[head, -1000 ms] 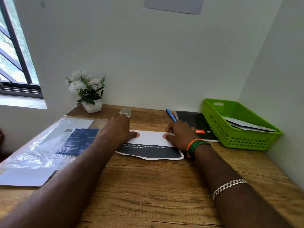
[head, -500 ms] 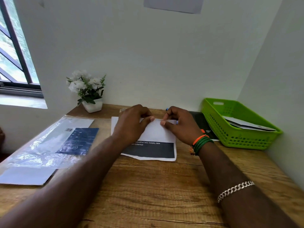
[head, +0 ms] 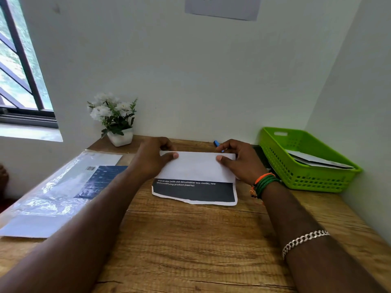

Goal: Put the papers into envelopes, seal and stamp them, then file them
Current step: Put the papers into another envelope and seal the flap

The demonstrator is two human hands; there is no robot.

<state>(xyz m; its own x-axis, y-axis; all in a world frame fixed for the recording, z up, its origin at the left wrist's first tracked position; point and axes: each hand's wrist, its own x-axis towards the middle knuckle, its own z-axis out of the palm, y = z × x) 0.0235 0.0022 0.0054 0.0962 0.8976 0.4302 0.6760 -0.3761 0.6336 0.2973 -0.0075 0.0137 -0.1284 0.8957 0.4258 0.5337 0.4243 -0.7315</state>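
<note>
Both the left hand [head: 153, 159] and right hand [head: 241, 160] pinch the far edge of the folded paper [head: 195, 178] at twelve o'clock on the desk [head: 190, 246]. At two o'clock the green basket [head: 313, 180] holds what look like filed envelopes; this sheet isn't enveloped yet.

Both hands pinch the far edge of a folded paper [head: 195, 178] on the counter [head: 190, 240]: left hand [head: 152, 159], right hand [head: 241, 161]. A green basket [head: 306, 178] of envelopes sits far right.
</note>
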